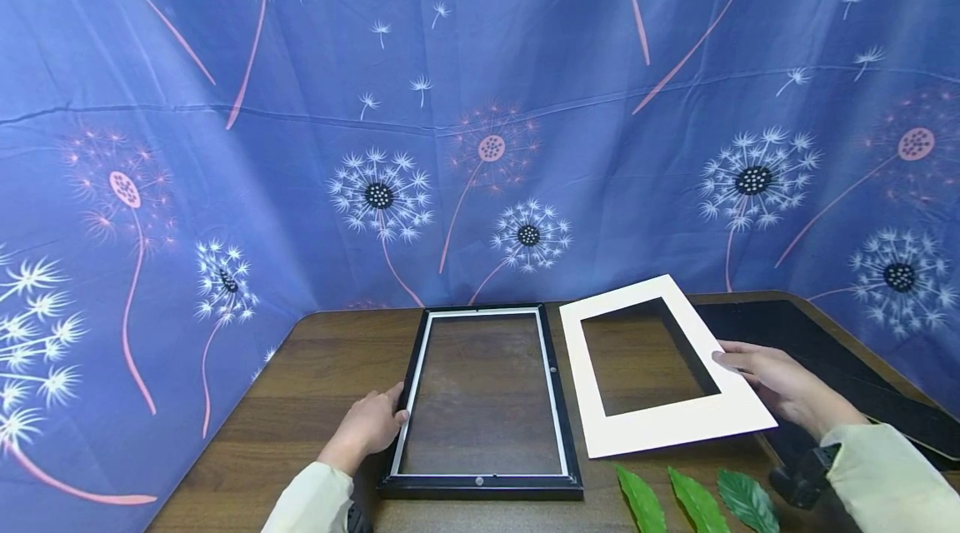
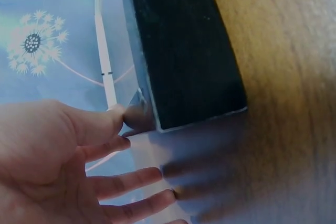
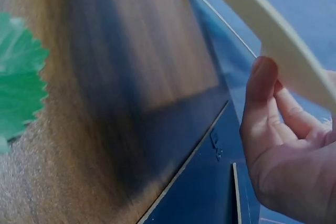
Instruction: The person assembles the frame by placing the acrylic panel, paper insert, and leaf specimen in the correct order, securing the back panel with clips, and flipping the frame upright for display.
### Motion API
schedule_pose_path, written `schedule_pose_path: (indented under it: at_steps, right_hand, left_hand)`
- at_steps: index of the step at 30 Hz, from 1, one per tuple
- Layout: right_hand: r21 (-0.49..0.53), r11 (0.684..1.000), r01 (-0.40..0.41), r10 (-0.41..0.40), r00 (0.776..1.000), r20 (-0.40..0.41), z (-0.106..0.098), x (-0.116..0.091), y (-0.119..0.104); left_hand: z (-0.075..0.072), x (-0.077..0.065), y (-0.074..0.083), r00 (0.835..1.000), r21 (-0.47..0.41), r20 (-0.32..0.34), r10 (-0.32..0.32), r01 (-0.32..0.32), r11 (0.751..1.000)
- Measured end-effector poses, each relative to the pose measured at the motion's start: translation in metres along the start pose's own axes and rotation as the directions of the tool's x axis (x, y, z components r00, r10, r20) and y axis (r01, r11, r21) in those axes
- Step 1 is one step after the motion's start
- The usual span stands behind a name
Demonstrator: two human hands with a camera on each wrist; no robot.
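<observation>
At the far left, bare wood of the tabletop [image 1: 330, 366] runs from its left edge to the left hand [image 1: 367, 431]. That hand rests on a black frame [image 1: 435, 489], thumb over the rim of its left side, other fingers straight along the outside; the grip is wide and loose. The frame lies flat in the middle of the tabletop, its top side near the far edge, a white inner strip [image 1: 480, 313] lining its opening.

Just right of the frame, a white mat [image 1: 667, 423] with a rectangular opening is held tilted above the tabletop. Below it, toward the near edge, three green leaves [image 1: 697, 501] lie side by side. The right hand [image 1: 795, 383] pinches the mat's right side between thumb and fingers, the grip narrow. Beyond that hand, a black board [image 1: 780, 333] lies along the right edge, reaching the tabletop's far right corner.
</observation>
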State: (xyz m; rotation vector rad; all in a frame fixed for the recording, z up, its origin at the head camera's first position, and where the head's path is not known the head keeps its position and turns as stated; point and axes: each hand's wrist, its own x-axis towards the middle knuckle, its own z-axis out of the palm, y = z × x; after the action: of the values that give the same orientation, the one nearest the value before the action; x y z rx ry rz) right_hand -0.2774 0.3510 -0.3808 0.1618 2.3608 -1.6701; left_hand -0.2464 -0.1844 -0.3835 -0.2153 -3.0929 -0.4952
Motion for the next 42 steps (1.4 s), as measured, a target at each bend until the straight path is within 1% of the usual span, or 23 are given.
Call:
schedule_pose_path:
  at_steps: [3,6,10,16,23,25,32,37,42]
  right_hand:
    - [0.108,0.994,0.023,-0.026,0.999,0.024,-0.005,-0.002,0.0]
    - [0.176,0.984,0.034,-0.04,0.999,0.036,-0.008,-0.005,0.0]
    - [0.224,0.973,0.059,-0.068,0.997,0.036,-0.009,-0.009,-0.002]
    - [0.267,0.958,0.106,-0.118,0.992,0.032,-0.007,-0.015,-0.011]
    - [0.372,0.919,0.131,-0.157,0.987,0.04,0.001,-0.02,-0.022]
    - [0.382,0.915,0.129,-0.156,0.987,0.04,0.005,-0.021,-0.025]
    - [0.348,0.928,0.132,-0.162,0.985,0.061,0.021,-0.023,-0.035]
    - [0.356,0.924,0.142,-0.18,0.981,0.077,0.034,-0.022,-0.039]
    - [0.317,0.935,0.158,-0.195,0.977,0.089,0.049,-0.021,-0.043]
  left_hand:
    - [0.001,0.0,0.0,1.0,0.009,-0.011,0.006,-0.006,1.0]
    - [0.002,0.0,0.0,1.0,0.009,-0.016,0.005,-0.005,1.0]
    - [0.004,0.0,0.002,1.0,-0.001,-0.011,0.0,0.0,1.0]
    - [0.005,-0.002,0.007,1.0,-0.005,-0.003,-0.003,0.003,1.0]
    - [0.007,-0.002,0.012,1.0,-0.025,0.013,-0.015,0.015,1.0]
    - [0.007,-0.003,0.013,1.0,-0.035,0.01,-0.017,0.018,0.999]
    - [0.008,-0.003,0.019,1.0,-0.05,0.003,-0.023,0.023,0.998]
    - [0.01,-0.003,0.024,1.0,-0.042,0.0,-0.018,0.018,0.999]
    - [0.012,-0.002,0.026,0.999,-0.054,0.008,-0.038,0.039,0.998]
